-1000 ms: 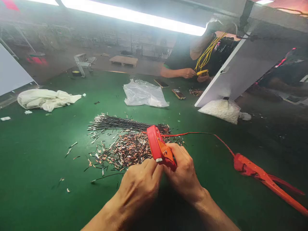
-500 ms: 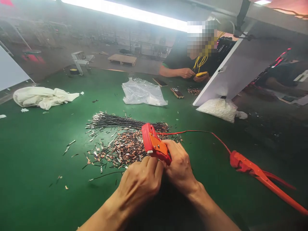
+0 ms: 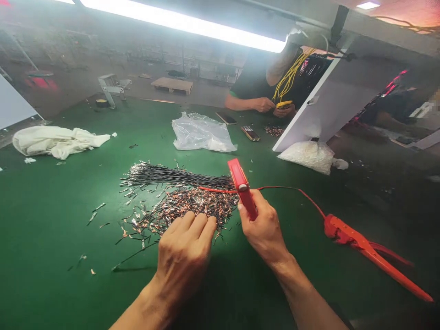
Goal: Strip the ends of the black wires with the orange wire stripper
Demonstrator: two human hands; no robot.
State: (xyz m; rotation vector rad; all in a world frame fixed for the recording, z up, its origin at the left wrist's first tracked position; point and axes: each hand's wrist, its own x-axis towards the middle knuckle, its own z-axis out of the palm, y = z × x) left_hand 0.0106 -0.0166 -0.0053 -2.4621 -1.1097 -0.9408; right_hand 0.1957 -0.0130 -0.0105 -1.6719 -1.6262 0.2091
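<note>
Overhead, tube light (image 3: 182, 24); green tbl (image 3: 62, 211); R hand (image 3: 264, 229) grips red tool (image 3: 242, 187); L hand (image 3: 185, 250) curled, contents unclear.

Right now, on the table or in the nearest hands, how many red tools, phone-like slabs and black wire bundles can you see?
Red tools: 2, one held in the right hand
Phone-like slabs: 2
Black wire bundle: 1
Total: 5
</note>
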